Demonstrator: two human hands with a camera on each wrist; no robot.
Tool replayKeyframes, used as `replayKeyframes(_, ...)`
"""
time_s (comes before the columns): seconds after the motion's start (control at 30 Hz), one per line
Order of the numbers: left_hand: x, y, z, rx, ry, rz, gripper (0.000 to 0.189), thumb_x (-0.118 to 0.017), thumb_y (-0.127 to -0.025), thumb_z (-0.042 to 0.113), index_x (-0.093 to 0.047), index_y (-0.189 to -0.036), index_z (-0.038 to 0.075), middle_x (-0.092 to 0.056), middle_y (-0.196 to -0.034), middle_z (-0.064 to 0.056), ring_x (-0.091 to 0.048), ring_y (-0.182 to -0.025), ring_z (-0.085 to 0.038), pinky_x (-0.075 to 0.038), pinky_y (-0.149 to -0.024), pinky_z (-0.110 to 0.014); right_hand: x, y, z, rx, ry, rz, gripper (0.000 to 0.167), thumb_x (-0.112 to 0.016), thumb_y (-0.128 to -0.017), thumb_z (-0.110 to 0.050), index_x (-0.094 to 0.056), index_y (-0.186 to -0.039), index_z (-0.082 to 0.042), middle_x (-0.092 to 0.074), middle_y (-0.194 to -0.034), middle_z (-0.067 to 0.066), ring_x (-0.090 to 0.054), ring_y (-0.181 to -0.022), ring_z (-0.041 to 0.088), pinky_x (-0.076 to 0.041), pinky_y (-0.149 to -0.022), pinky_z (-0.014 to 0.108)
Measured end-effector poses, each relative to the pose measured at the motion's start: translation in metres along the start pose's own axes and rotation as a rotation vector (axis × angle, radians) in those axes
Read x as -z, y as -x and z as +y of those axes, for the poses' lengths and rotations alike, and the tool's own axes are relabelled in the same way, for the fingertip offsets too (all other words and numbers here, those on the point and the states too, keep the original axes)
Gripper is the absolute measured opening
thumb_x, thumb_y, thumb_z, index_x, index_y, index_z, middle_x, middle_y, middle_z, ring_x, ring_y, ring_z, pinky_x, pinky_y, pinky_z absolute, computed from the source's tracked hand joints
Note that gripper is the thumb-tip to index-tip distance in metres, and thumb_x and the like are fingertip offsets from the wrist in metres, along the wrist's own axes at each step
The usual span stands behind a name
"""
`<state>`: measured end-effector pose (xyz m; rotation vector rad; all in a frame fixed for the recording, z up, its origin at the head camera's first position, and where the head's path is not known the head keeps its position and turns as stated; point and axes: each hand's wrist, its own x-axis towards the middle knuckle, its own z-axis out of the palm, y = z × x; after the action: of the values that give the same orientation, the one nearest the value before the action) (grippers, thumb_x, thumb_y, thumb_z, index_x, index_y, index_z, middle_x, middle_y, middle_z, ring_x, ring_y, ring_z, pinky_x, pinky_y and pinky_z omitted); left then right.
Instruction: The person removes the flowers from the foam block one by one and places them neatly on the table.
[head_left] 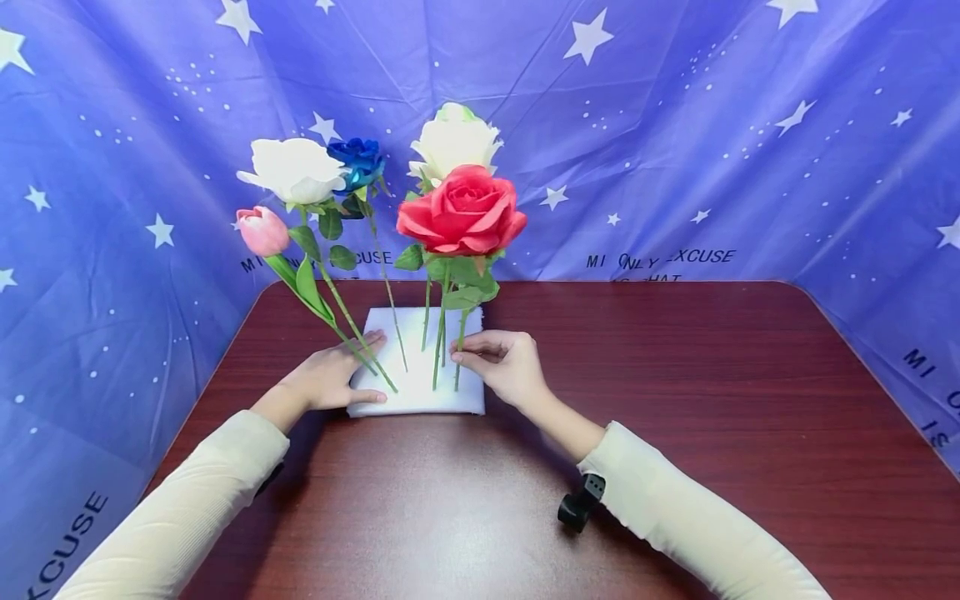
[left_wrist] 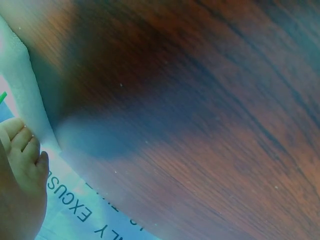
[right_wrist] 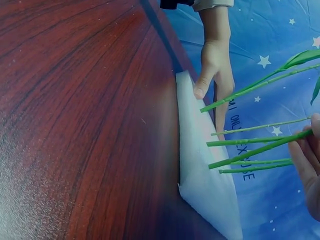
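A white foam block lies on the table with artificial flowers standing in it. My left hand rests on the block's left side, thumb and fingers spread. My right hand pinches a green flower stem at the block's right side between thumb and fingers. That stem runs up into leaves under the red rose; which bloom it bears is hidden. Behind the red rose stands a cream rose. A white rose, a pink tulip and a blue rose lean to the left.
The dark red wooden table extends around the block. A blue star-printed cloth hangs behind and along both sides. A black strap device hangs at the right sleeve.
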<state>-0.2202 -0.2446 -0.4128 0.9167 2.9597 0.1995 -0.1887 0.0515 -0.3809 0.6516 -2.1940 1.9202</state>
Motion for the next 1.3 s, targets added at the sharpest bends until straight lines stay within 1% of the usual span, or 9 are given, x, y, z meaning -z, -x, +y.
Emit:
replayKeyframes(0.13,0.000,-0.001,0.001,0.025,-0.004,-0.033,0.095,-0.065,-0.079,0.060,-0.033,-0.149,0.005,-0.035,-0.155,-0.017,-0.040,-0.139,-0.035,-0.040,-0.109,-0.049,0.003,0.000,-0.001,0.009,-0.011,0.010,0.014,-0.075,-0.078,0.002,-0.073,-0.090,0.010,-0.073,-0.090,0.026,-0.067,-0.074,-0.008,-0.059,-0.073,0.022)
replayKeyframes(0.23,-0.001,-0.002,0.000,0.031,-0.009,-0.049,0.094,-0.065,-0.080,0.059,-0.031,-0.150,0.005,-0.033,-0.156,-0.017,-0.039,-0.140,-0.034,-0.039,-0.110,-0.049,0.006,-0.001,-0.001,0.014,-0.021,0.022,0.014,-0.074,-0.079,0.002,-0.073,-0.090,0.010,-0.072,-0.090,0.027,-0.068,-0.074,-0.007,-0.059,-0.073,0.022)
replayKeyframes(0.5,0.000,-0.002,-0.002,0.003,-0.005,-0.030,0.094,-0.065,-0.081,0.059,-0.033,-0.150,0.005,-0.034,-0.155,-0.017,-0.039,-0.140,-0.034,-0.038,-0.111,-0.049,0.014,-0.005,-0.006,0.024,-0.055,0.059,0.015,-0.074,-0.079,0.002,-0.072,-0.090,0.011,-0.071,-0.090,0.029,-0.069,-0.073,-0.004,-0.059,-0.072,0.022)
replayKeyframes(0.7,0.000,-0.001,-0.002,0.009,-0.002,-0.034,0.093,-0.065,-0.081,0.059,-0.032,-0.150,0.005,-0.035,-0.155,-0.016,-0.041,-0.139,-0.035,-0.039,-0.110,-0.050,0.018,-0.005,-0.007,-0.033,-0.055,0.085,0.016,-0.075,-0.079,-0.001,-0.073,-0.091,0.009,-0.071,-0.090,0.029,-0.069,-0.071,-0.003,-0.058,-0.070,0.020)
replayKeyframes(0.8,-0.001,-0.001,-0.002,0.007,-0.003,-0.033,0.093,-0.065,-0.081,0.058,-0.033,-0.150,0.005,-0.035,-0.155,-0.016,-0.041,-0.139,-0.034,-0.040,-0.109,-0.049,0.019,-0.004,-0.006,-0.044,-0.059,0.103,0.017,-0.076,-0.078,-0.002,-0.073,-0.091,0.009,-0.071,-0.090,0.028,-0.070,-0.070,-0.002,-0.058,-0.069,0.020)
replayKeyframes(0.93,-0.002,-0.001,-0.002,0.011,-0.004,-0.036,0.093,-0.065,-0.081,0.058,-0.032,-0.150,0.006,-0.034,-0.155,-0.016,-0.040,-0.140,-0.033,-0.039,-0.110,-0.048,0.020,-0.003,-0.005,-0.040,-0.070,0.130,0.016,-0.077,-0.077,-0.001,-0.073,-0.088,0.010,-0.073,-0.087,0.025,-0.070,-0.069,-0.001,-0.058,-0.068,0.021)
replayKeyframes(1.17,-0.001,-0.001,-0.001,-0.005,-0.007,-0.052,0.093,-0.064,-0.082,0.058,-0.031,-0.150,0.004,-0.033,-0.155,-0.018,-0.040,-0.140,-0.035,-0.039,-0.110,-0.049,0.023,-0.003,-0.002,-0.042,-0.078,0.170,0.014,-0.078,-0.075,-0.001,-0.073,-0.084,0.009,-0.076,-0.082,0.015,-0.070,-0.067,0.000,-0.058,-0.066,0.020)
replayKeyframes(1.23,-0.001,-0.001,-0.001,-0.002,-0.006,-0.053,0.093,-0.065,-0.082,0.058,-0.031,-0.150,0.004,-0.033,-0.156,-0.017,-0.040,-0.140,-0.034,-0.039,-0.110,-0.048,0.023,-0.003,-0.001,-0.048,-0.092,0.186,0.014,-0.078,-0.076,-0.001,-0.073,-0.084,0.010,-0.075,-0.082,0.016,-0.070,-0.067,0.001,-0.058,-0.066,0.020)
replayKeyframes(1.3,-0.001,-0.001,-0.001,-0.003,-0.010,-0.050,0.093,-0.064,-0.082,0.058,-0.031,-0.150,0.004,-0.033,-0.155,-0.018,-0.040,-0.140,-0.035,-0.040,-0.109,-0.049,0.024,-0.004,0.000,-0.059,-0.119,0.198,0.015,-0.077,-0.076,0.001,-0.071,-0.085,0.012,-0.074,-0.085,0.020,-0.071,-0.067,0.002,-0.059,-0.067,0.021)
